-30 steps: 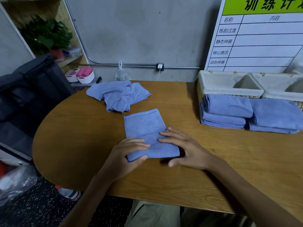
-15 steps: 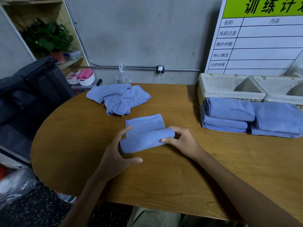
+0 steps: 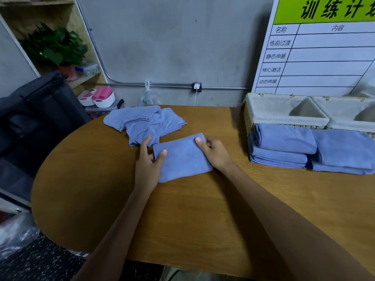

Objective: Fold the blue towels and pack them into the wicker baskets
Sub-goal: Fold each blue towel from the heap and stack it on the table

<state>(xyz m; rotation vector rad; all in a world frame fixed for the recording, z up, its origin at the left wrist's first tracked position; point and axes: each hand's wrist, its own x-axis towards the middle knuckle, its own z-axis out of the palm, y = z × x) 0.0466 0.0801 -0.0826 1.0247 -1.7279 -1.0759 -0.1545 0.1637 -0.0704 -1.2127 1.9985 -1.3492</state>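
Observation:
A folded blue towel [image 3: 182, 157] lies flat on the wooden table [image 3: 203, 220], a compact rectangle. My left hand [image 3: 149, 165] grips its left edge, thumb on top. My right hand [image 3: 215, 153] grips its right edge, thumb on the far corner. Behind it, a loose heap of unfolded blue towels [image 3: 144, 122] lies on the table. At the right, folded blue towels [image 3: 284, 147] are stacked in front of two cloth-lined wicker baskets [image 3: 284, 118], with another folded stack [image 3: 345, 153] beside them. Both baskets look empty inside.
A white board with a green header [image 3: 324, 53] leans on the wall behind the baskets. A dark bag [image 3: 36, 110] stands left of the table. A shelf with a plant [image 3: 54, 47] and pink and white tubs [image 3: 99, 97] is at the back left.
The near end of the towel was rolled up and folded away from me over the far half. The towel is now a shorter rectangle, with both hands at its side edges.

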